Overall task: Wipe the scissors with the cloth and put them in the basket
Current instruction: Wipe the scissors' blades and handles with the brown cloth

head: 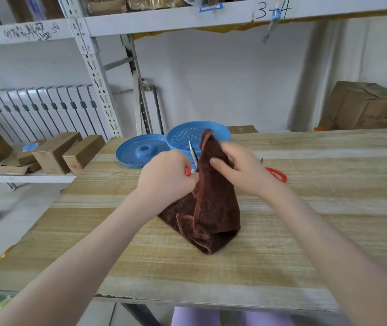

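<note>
Caught mid-wipe at the wooden table (305,208), short of the basket (221,131).
From the head camera: gripping the scissors (193,157) by the red handle in a curled left hand (166,175), blades pointing up, just in front of the blue basket at the table's far edge; pinching the brown cloth (209,212) in the right hand (241,170), raised beside the blades, lower end resting on the table. Both forearms reaching in from the near side. Next, probably: drawing cloth along the blades, then reaching far to the basket. Second red-handled pair (277,174) lying just right.
</note>
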Available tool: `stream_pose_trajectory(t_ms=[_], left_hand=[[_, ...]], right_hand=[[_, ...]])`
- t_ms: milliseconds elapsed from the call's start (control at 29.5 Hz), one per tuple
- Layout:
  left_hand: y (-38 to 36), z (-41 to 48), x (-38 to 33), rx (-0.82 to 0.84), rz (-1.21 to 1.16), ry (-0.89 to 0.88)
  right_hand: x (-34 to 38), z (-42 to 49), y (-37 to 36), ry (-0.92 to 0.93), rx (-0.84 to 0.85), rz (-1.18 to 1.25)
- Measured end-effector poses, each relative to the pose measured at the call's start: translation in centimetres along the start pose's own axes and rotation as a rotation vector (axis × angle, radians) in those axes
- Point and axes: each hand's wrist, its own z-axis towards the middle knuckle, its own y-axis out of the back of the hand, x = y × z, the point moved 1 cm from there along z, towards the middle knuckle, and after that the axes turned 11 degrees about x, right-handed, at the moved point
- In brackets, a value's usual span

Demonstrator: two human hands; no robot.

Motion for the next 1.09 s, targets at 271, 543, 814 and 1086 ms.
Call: stream_pose_trajectory(t_ms=[271,543,814,1086], left_hand=[[0.5,-0.3,1.0,0.136,-0.005,-0.055],[0.8,-0.7,2.4,0.185,0.047,-0.024],[-0.5,-0.2,1.2,0.083,-0.031,-0.079],[-1.1,-0.1,0.9,0.102,-0.085,-0.089]], right_hand=[[-1.3,0.3,0.5,-0.002,0.161,0.045],[-2.4,-1.6,0.4,-0.116,-0.059,0.424],[0.8,-0.7,-1.1,0.102,0.144,-0.196],[0.4,-1.0,-0.2,0.023,0.223,0.059]])
